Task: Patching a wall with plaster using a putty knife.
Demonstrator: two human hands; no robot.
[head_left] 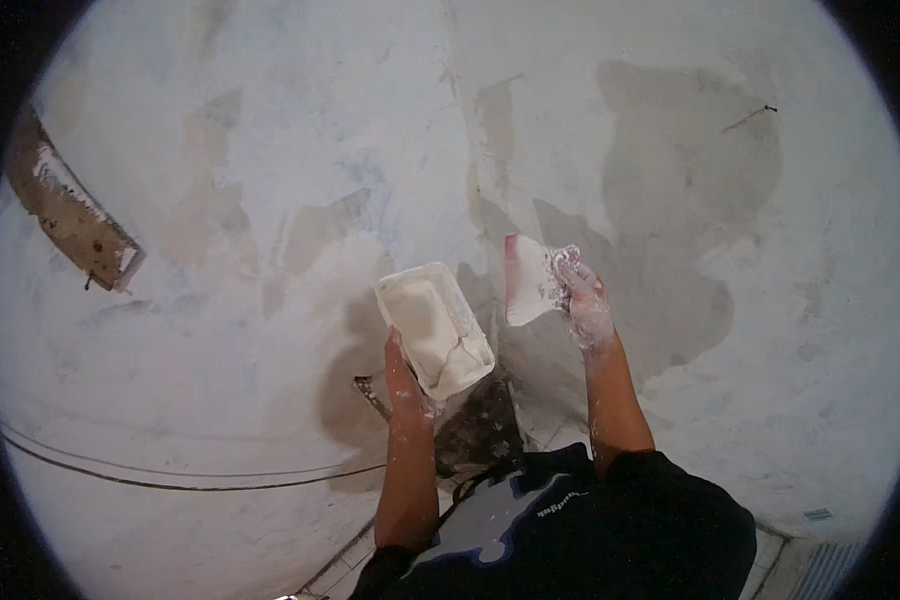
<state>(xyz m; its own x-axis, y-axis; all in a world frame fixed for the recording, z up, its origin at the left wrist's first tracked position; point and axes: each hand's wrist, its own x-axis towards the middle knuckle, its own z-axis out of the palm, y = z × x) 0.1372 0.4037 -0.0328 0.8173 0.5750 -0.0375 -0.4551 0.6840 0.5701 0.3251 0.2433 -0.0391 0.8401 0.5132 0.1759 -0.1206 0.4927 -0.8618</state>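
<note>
My left hand grips the side and underside of a white rectangular tub, its thumb along the near-left edge. Pale, creamy putty lies inside the tilted tub. To the right of it, my right hand is closed around the putty-smeared end of a wide, flat putty spreader. The spreader's reddish edge points left toward the corner of the walls, and the tub and spreader are apart. White putty coats my right fingers and wrist; the left fingers under the tub are hidden.
Two whitish walls with grey damp-looking patches meet at a corner. A brown board is at the left, and a dark cable runs low. A nail sticks out upper right. A dark area lies below the tub.
</note>
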